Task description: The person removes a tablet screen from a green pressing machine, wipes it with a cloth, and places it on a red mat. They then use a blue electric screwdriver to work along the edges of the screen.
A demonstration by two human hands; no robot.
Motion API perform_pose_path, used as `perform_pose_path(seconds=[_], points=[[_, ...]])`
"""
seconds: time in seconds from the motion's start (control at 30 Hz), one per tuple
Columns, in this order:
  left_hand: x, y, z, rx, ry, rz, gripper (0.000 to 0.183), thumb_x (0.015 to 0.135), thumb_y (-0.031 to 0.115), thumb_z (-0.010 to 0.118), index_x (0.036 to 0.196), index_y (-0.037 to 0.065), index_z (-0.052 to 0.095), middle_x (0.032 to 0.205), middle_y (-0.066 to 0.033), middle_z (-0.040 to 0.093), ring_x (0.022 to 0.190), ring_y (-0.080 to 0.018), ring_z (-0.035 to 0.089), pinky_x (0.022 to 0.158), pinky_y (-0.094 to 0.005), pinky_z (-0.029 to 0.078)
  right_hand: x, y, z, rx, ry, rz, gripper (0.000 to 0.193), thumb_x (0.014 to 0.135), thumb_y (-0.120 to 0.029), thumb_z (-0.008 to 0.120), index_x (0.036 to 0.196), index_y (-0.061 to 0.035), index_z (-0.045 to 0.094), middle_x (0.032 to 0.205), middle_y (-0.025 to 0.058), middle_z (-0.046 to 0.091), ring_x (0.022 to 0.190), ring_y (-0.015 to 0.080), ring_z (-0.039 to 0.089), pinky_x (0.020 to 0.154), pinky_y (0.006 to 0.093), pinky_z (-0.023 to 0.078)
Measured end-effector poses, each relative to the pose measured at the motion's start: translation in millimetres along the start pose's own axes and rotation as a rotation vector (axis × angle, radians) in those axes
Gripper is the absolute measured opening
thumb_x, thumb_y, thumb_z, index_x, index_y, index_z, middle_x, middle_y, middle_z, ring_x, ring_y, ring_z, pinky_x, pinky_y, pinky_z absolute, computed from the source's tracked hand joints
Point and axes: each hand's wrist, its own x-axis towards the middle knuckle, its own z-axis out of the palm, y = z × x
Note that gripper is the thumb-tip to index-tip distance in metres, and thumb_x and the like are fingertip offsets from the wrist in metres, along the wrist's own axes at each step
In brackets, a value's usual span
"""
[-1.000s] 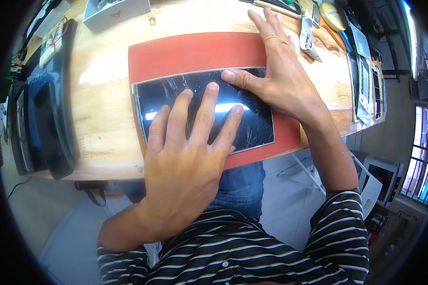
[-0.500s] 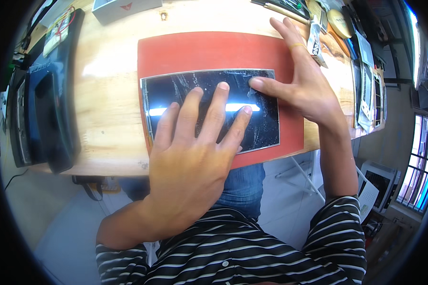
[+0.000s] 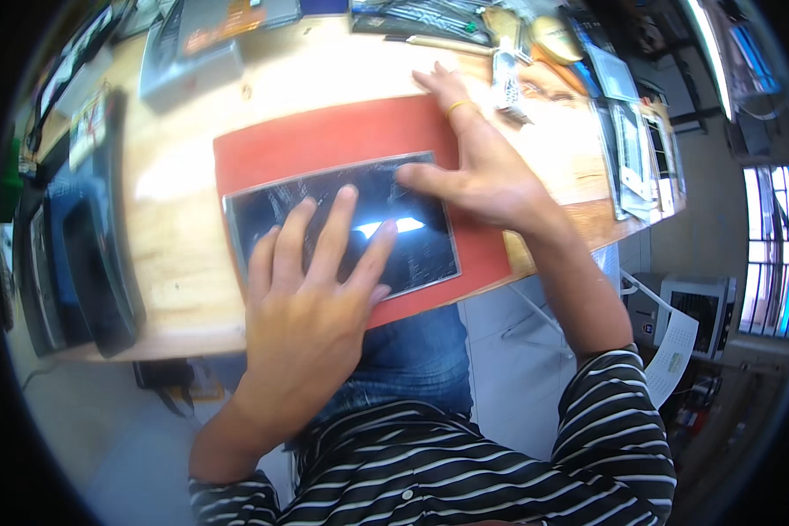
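Observation:
A dark, glossy rectangular screen panel [image 3: 422, 252] with a thin pale edge and whitish smears lies flat on a red mat [image 3: 324, 138]. My left hand [image 3: 311, 280] rests over its near left half, fingers spread and pointing away from me. At the panel's far right corner is my right hand [image 3: 491, 175]. Its thumb lies on the panel, while its other fingers stretch out past the mat's far right edge. A yellow band circles one of those fingers. Neither hand grips anything.
Dark flat devices [image 3: 96, 237] stand at the table's left. A white box [image 3: 188, 74] sits at the far left. Pens and tools [image 3: 430, 22], a white tube [image 3: 506, 79] and a round yellowish item [image 3: 557, 39] are at the back. Framed panels [image 3: 631, 158] lie at the right edge.
The view has shifted and turned slightly, so the table things sit lower and the panel and mat further left. Both hands keep about the same places on the panel.

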Motion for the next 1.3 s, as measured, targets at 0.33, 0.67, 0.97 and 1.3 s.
perform_pose_path(seconds=[0.33,0.67,0.97,1.3], points=[[-7.9,-10.1,-0.5,-0.071,0.099,0.152,0.049,0.083,0.019,0.074,0.130,0.018,0.063,0.147,-0.0181,0.046,0.130,-0.0417,0.044,0.105,-0.0545,0.037,-6.2,38.6,-52.7,0.719,0.420,0.081,0.047,0.102,-0.035,0.059,0.070,-0.0012,0.063,0.065,0.0050,0.061,0.059,0.0088,0.062,0.057,0.0241,0.051],[-103.6,-1.5,9.9,-0.448,0.318,0.262,0.029,0.080,0.007,0.076,0.107,0.002,0.067,0.098,-0.0140,0.072,0.085,-0.0325,0.069,0.075,-0.0421,0.052,13.7,189.6,-110.0,-0.753,0.511,0.319,0.041,0.085,0.000,0.053,0.122,0.0172,0.050,0.122,0.0355,0.060,0.111,0.0458,0.062,0.100,0.0480,0.049],[-115.6,28.8,4.0,-0.341,0.302,0.174,0.043,0.077,0.009,0.078,0.117,0.001,0.066,0.103,-0.0164,0.070,0.097,-0.0353,0.067,0.085,-0.0424,0.051,29.0,177.9,-130.5,-0.981,0.285,0.477,0.048,0.085,-0.020,0.063,0.128,0.0006,0.056,0.133,0.0235,0.058,0.121,0.0370,0.060,0.102,0.0468,0.047],[48.3,14.0,2.3,0.070,0.053,0.170,0.127,0.058,0.054,0.090,0.155,0.005,0.026,0.134,-0.0256,0.052,0.128,-0.0424,0.048,0.112,-0.0507,0.035,44.0,160.6,-155.3,-0.616,0.016,0.579,0.030,0.061,-0.019,0.069,0.083,0.0004,0.074,0.092,0.0245,0.072,0.087,0.0343,0.071,0.075,0.0368,0.055]])
